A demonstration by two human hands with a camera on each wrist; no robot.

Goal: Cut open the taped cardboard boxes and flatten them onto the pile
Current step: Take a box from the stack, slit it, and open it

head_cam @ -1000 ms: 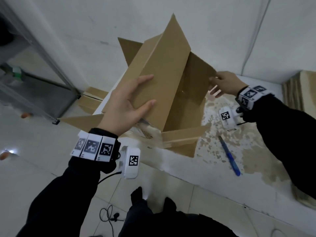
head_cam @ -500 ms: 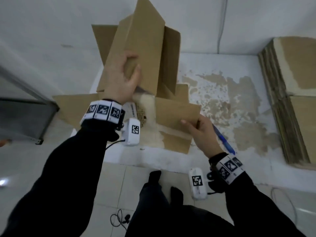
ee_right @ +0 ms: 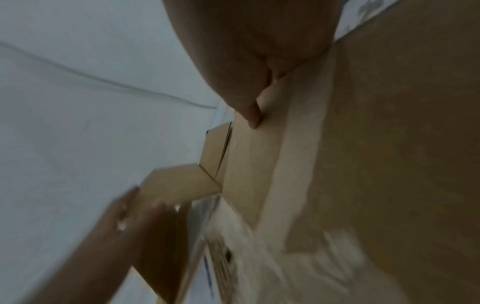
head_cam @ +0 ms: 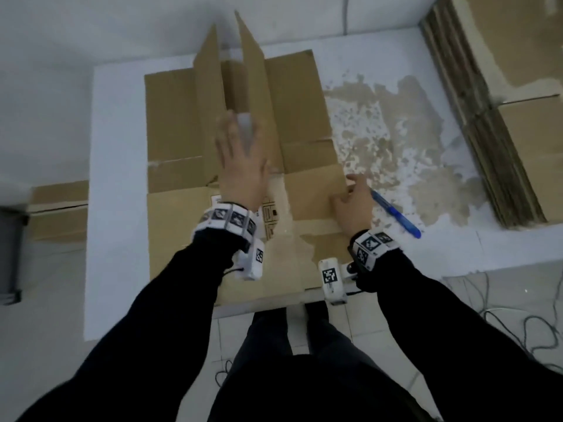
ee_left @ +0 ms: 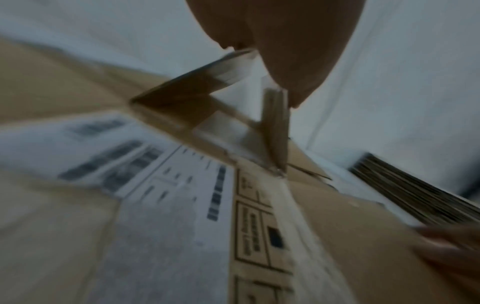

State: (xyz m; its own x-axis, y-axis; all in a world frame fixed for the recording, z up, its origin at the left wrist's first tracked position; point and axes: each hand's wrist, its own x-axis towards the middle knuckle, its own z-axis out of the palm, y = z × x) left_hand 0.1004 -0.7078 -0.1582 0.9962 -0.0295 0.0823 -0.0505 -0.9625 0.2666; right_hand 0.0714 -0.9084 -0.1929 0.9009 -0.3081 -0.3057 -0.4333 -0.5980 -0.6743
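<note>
Both hands (head_cam: pixel 243 166) on half-flattened cardboard box (head_cam: pixel 173 117)

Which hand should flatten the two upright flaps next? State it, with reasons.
Left. The left hand is spread open right beside the upright flaps, while the right hand holds the right edge of the cardboard box, farther from them.

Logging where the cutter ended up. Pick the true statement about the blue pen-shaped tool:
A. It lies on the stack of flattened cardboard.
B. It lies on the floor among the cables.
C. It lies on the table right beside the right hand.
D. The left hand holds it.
C: the blue pen-shaped tool lies on the white table, right next to the right hand, with no fingers around it.
</note>
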